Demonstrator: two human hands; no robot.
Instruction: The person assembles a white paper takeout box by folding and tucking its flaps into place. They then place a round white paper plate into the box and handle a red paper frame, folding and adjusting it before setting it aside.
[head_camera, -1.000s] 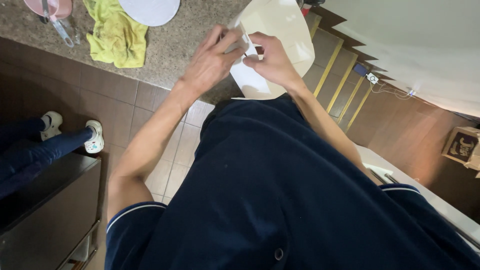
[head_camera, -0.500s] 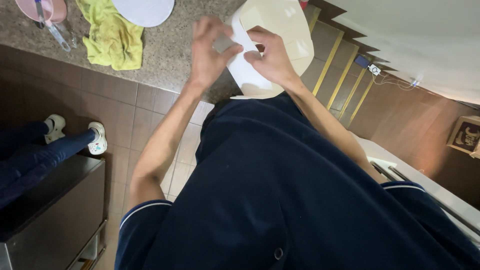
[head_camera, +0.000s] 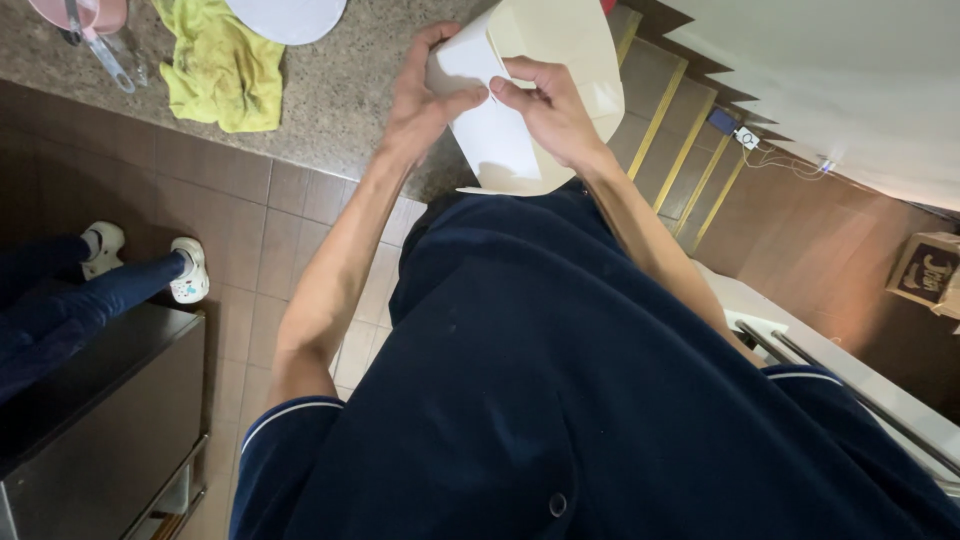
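Head view: left hand (head_camera: 425, 95) and right hand (head_camera: 550, 110) both pinch a white paper sheet (head_camera: 490, 115), curling it over the cream board (head_camera: 560, 45) for support.

A crumpled yellow-green cloth (head_camera: 222, 68) lying on the speckled stone counter (head_camera: 340, 110), a round white plate (head_camera: 288, 16) sitting just beside it, a pink bowl (head_camera: 80, 14) resting at the corner, a brown cardboard box (head_camera: 925, 272) standing far off, another person's white shoes (head_camera: 187, 270) showing on the brown tiled floor (head_camera: 240, 210)
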